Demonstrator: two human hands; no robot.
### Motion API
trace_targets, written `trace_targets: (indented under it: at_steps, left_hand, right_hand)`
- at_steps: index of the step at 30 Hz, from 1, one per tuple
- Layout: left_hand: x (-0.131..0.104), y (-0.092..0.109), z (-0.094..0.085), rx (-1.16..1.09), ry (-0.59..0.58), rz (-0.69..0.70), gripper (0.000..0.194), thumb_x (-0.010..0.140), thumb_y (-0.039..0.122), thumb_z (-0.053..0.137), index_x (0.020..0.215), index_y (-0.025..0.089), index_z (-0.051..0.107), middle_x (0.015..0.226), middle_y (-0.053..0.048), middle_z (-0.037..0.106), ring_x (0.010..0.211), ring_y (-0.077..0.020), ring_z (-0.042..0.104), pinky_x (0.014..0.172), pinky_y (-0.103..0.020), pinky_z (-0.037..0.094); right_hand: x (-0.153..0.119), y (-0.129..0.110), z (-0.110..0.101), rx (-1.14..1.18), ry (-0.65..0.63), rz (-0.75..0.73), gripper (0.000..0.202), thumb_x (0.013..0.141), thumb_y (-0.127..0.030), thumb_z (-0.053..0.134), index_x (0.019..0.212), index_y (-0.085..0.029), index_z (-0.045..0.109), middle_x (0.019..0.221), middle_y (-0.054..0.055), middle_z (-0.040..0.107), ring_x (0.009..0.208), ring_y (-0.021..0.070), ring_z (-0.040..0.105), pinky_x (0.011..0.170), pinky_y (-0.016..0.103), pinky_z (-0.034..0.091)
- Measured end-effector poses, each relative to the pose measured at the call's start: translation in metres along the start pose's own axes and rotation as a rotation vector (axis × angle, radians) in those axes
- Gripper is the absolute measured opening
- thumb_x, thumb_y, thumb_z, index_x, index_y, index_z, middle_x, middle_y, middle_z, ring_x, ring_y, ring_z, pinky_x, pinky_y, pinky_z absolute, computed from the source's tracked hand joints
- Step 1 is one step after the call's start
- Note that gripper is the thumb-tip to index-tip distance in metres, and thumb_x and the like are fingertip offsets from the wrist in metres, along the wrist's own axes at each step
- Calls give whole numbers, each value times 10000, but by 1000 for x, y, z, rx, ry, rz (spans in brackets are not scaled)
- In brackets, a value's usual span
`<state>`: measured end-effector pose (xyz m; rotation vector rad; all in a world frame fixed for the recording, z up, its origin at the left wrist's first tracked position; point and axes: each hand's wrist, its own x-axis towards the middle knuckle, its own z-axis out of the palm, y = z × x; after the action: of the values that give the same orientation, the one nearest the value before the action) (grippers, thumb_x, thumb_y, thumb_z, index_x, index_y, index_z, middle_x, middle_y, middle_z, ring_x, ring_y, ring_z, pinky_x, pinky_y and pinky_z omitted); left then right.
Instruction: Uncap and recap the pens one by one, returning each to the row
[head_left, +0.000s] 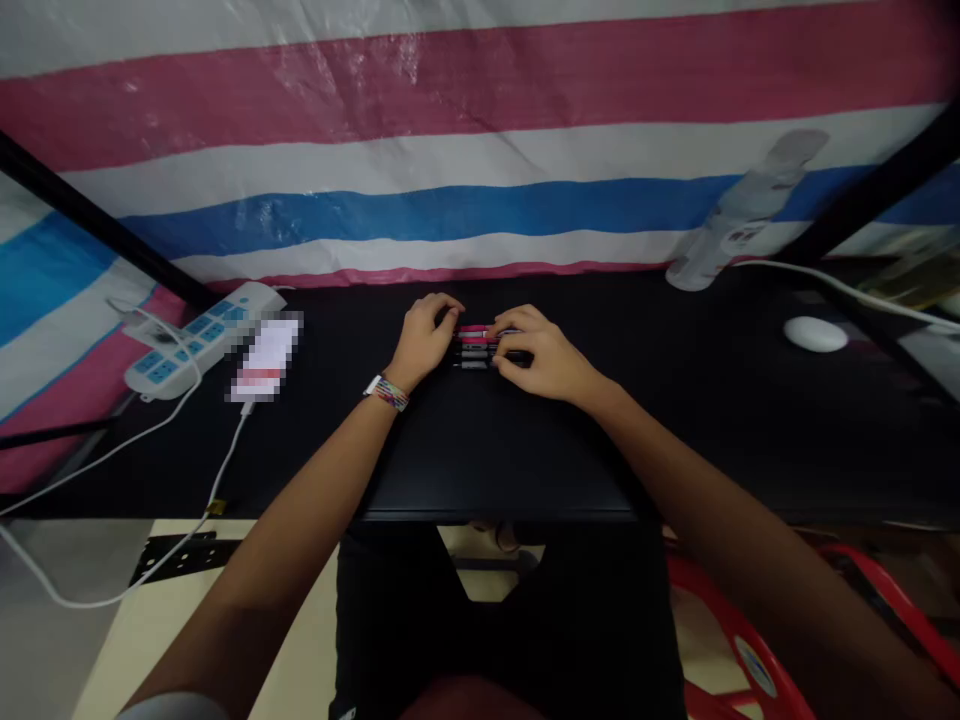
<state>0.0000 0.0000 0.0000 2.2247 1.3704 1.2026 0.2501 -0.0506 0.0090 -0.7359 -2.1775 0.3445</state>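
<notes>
Several pens (474,348), some with pink parts and some grey and black, lie side by side in a small row on the black table. At their left ends rests my left hand (426,338), its fingers loosely curved and a gap between thumb and forefinger; nothing shows inside it. My right hand (541,355) is bent over the right ends of the pens, with thumb and fingertips on them. Those ends are partly hidden under its fingers. A colourful woven band (389,392) circles my left wrist.
A white power strip (202,340) and a blurred-out phone (264,358) on a white cable (229,465) are at the left. On the right stand a clear bottle (724,235) and a white mouse (816,334). A striped plastic sheet (450,160) hangs behind the table (495,455). Red stool (720,600) below right.
</notes>
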Motion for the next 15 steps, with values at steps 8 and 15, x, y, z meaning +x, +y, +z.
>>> trace_targets:
  at_steps: [8, 15]
  left_hand:
    - [-1, 1, 0, 17, -1, 12, 198, 1063, 188, 589, 1007, 234, 773, 1089, -76, 845, 1085, -278, 758, 1053, -461, 551]
    - [-2, 8, -1, -27, 34, 79, 184, 1097, 262, 599, 1023, 245, 767, 1093, -62, 848, 1079, -267, 754, 1034, -439, 548]
  right_hand:
    - [-1, 0, -4, -41, -77, 0, 68, 918, -207, 832, 904, -257, 788, 1249, 123, 790, 1355, 390, 660, 1159, 639, 577]
    - [-1, 4, -3, -39, -116, -11, 97, 908, -151, 812, 895, -243, 786, 1260, 131, 796, 1389, 405, 646, 1177, 642, 561]
